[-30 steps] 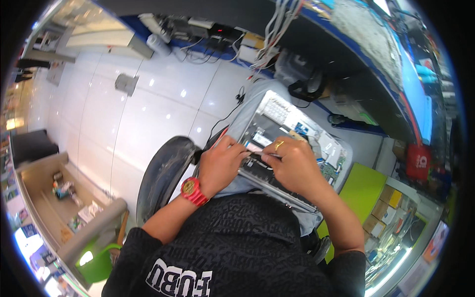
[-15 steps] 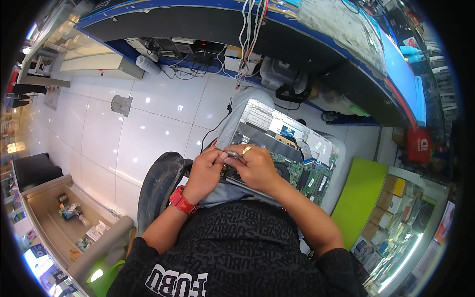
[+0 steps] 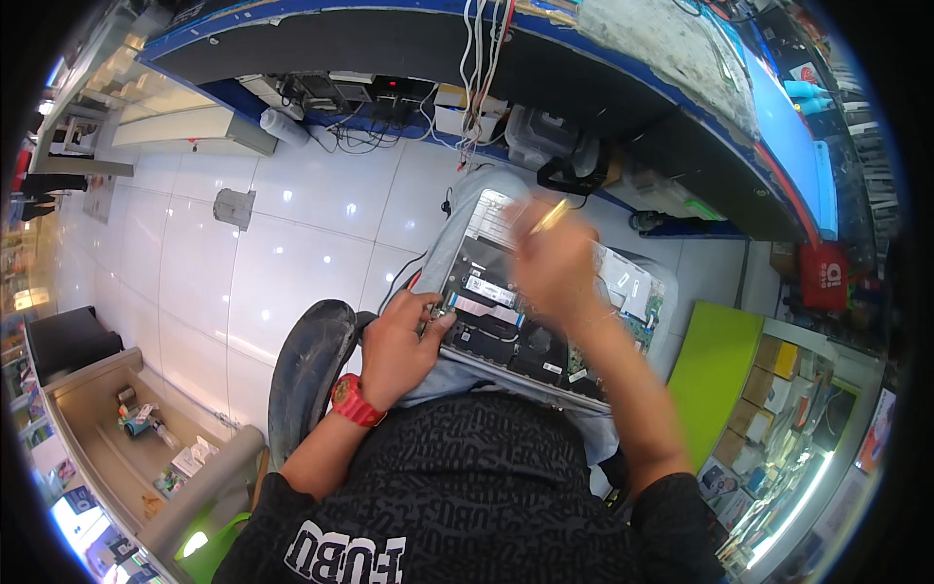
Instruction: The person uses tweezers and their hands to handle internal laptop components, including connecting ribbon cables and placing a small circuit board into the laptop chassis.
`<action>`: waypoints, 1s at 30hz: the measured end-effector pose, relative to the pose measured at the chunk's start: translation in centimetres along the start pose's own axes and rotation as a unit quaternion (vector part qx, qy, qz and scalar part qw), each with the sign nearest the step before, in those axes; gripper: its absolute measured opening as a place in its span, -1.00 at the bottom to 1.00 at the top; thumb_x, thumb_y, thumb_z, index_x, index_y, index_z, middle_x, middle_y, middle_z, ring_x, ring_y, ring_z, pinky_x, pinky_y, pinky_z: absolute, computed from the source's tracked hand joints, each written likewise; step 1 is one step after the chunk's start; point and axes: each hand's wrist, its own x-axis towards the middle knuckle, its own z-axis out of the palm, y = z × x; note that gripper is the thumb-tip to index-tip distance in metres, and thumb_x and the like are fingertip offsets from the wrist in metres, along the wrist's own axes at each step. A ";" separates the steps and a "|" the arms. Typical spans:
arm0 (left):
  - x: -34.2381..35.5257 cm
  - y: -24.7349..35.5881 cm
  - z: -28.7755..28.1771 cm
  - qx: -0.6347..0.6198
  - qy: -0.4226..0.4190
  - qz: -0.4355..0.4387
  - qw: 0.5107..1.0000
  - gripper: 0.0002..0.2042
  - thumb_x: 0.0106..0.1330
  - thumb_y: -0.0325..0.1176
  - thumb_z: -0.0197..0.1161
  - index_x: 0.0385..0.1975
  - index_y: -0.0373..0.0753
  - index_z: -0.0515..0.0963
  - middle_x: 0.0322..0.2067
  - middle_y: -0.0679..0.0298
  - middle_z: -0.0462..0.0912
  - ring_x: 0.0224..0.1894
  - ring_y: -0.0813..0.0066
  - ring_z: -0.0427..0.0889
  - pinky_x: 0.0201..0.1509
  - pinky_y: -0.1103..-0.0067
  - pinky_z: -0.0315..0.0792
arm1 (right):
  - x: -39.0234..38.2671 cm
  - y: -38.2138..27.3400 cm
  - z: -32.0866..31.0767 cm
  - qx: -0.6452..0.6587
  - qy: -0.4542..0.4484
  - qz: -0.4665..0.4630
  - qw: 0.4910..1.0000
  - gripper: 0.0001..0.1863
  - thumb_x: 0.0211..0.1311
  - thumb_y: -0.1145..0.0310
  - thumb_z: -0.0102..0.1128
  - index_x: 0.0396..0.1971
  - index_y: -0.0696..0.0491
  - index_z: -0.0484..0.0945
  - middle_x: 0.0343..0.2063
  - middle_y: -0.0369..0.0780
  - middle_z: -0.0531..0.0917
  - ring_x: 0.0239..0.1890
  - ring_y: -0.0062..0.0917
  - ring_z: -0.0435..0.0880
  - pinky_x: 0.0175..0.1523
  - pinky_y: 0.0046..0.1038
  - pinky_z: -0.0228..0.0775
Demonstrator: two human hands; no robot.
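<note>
An opened laptop (image 3: 486,336) rests on my lap, its black battery-like blocks, ribbon cable and green circuit board exposed. My left hand (image 3: 401,343) is closed at the laptop's left edge, thumb and fingers bent around that side; anything small between the fingertips is hidden. Over the upper middle of the laptop hovers my right hand (image 3: 559,268), smeared by motion. A gold ring (image 3: 552,216) shows as a streak on it, and whether its fingers hold anything cannot be made out. On my left wrist sits a red watch (image 3: 355,401).
Ahead runs a dark workbench (image 3: 331,58) with cables (image 3: 477,78) hanging down. Beneath it stand plastic boxes (image 3: 545,136). To the right is a green-topped display case (image 3: 705,375); a black chair armrest (image 3: 311,375) lies left, beside a beige open drawer unit (image 3: 107,389).
My right hand has parted from the left and swung up and to the right over the laptop. My left hand has dropped slightly left, baring more of the laptop's inside.
</note>
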 end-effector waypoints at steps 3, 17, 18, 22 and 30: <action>-0.8 0.5 0.3 0.096 0.016 -0.018 0.995 -0.71 0.39 -0.21 0.42 -0.05 -0.26 0.69 -0.19 0.11 0.67 -0.16 0.10 0.74 -0.13 0.29 0.60 | 10.2 7.3 -6.3 -0.171 0.153 0.079 0.970 -0.67 0.51 0.12 0.23 -0.20 0.12 0.66 -0.43 -0.01 0.74 -0.34 0.04 0.73 -0.19 -0.01 0.52; -0.6 0.7 0.0 0.091 0.010 -0.013 0.996 -0.79 0.34 -0.32 0.44 -0.12 -0.26 0.73 -0.22 0.08 0.72 -0.22 -0.01 0.75 -0.17 0.25 0.59 | 13.1 17.8 -13.3 -0.201 0.088 0.097 0.971 -0.54 0.57 0.04 0.13 0.12 0.15 0.60 0.01 0.07 0.73 0.12 -0.07 0.70 0.27 -0.26 0.44; -0.9 0.4 -0.1 0.083 0.015 -0.031 0.996 -0.80 0.34 -0.34 0.44 -0.12 -0.27 0.73 -0.22 0.07 0.72 -0.20 -0.02 0.74 -0.15 0.25 0.58 | 11.4 13.7 -12.6 -0.145 0.069 0.087 0.983 -0.67 0.53 0.16 0.18 -0.04 0.15 0.64 -0.15 0.02 0.74 -0.05 -0.13 0.74 0.09 -0.25 0.51; -0.9 -0.3 -0.3 0.021 0.022 -0.050 0.998 -0.81 0.36 -0.40 0.38 -0.10 -0.31 0.74 -0.22 0.02 0.72 -0.15 -0.02 0.73 -0.06 0.27 0.57 | 3.2 1.2 -11.9 0.060 -0.122 0.099 0.986 -0.91 0.32 0.51 0.34 -0.23 0.18 0.70 -0.34 -0.09 0.76 -0.26 -0.36 0.78 -0.12 -0.36 0.56; -0.7 -1.1 0.2 -0.043 0.020 -0.077 0.996 -0.81 0.39 -0.41 0.35 -0.09 -0.33 0.71 -0.22 0.03 0.75 -0.15 0.07 0.75 -0.03 0.36 0.57 | -6.4 -6.5 -5.0 0.121 -0.255 0.070 0.957 -0.90 0.19 0.46 0.41 -0.42 0.16 0.69 -0.52 -0.13 0.64 -0.46 -0.17 0.71 -0.35 -0.20 0.55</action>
